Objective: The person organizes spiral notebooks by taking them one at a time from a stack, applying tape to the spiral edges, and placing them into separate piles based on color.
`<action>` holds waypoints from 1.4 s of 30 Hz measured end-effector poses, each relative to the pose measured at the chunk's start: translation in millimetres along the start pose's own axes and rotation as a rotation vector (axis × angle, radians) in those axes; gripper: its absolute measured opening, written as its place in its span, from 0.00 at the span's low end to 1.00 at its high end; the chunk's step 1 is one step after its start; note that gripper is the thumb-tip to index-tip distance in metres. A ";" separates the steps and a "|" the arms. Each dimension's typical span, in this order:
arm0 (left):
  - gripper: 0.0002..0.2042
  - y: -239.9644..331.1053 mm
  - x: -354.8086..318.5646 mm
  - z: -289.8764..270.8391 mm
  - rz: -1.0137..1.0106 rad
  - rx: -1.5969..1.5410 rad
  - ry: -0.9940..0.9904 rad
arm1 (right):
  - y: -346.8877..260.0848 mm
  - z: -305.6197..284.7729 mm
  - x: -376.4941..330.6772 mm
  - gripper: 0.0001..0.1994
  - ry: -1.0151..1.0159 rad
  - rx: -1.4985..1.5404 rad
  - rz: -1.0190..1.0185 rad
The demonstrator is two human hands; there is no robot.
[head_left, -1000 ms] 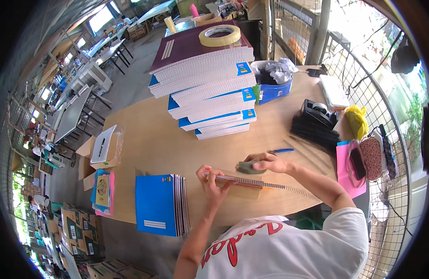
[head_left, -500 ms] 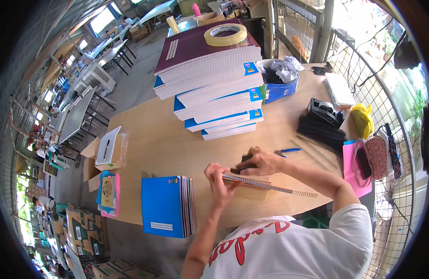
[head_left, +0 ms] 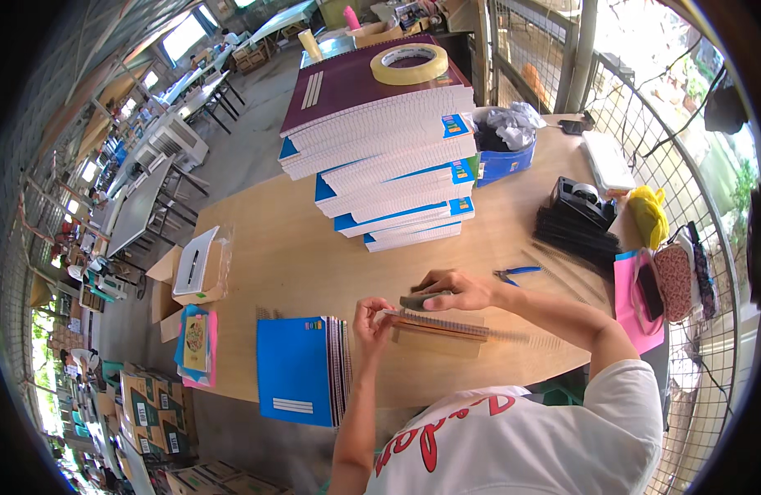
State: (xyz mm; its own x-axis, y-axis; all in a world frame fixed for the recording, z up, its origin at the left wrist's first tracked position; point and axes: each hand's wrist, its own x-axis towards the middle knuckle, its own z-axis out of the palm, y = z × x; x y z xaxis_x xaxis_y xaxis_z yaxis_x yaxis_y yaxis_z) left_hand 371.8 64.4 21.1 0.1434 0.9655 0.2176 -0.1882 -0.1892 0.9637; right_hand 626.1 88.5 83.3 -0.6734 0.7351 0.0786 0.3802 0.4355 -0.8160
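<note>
A notebook (head_left: 442,329), seen nearly edge-on, is held above the table's near side, with a thin wire coil (head_left: 512,336) along its upper edge running out past its right end. My left hand (head_left: 372,324) pinches the notebook's left end. Just above the coil, my right hand (head_left: 456,290) is closed round a dark, flat pad (head_left: 423,302), which lies against or very near the wire; its exact kind is unclear. Left of my left hand sits a pile of blue spiral notebooks (head_left: 291,363). Blue-handled cutters (head_left: 519,271) lie beyond my right forearm.
A tall stack of notebooks (head_left: 397,136) stands ahead, topped by a tape roll (head_left: 409,64). At right are loose coils (head_left: 566,272), black coils (head_left: 574,235), a tape dispenser (head_left: 585,200) and a pink folder (head_left: 636,318). An open carton (head_left: 200,268) stands left.
My right hand and the pad have shifted slightly left and down along the coil. The coil's free end now looks blurred. My left hand keeps its hold, a little lower and to the left.
</note>
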 end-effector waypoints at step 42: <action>0.10 -17.2 -0.9 2.8 -0.062 -0.344 -0.120 | 147.2 1.7 -147.9 0.27 0.492 -0.887 0.363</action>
State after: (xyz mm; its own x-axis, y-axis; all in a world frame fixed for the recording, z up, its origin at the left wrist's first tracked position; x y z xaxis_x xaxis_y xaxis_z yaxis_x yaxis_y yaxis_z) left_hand 377.7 66.3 4.7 0.2738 0.9414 0.1971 -0.4883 -0.0404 0.8717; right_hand 780.6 43.0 -49.4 -0.1739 0.9383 0.2989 0.9634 0.2250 -0.1457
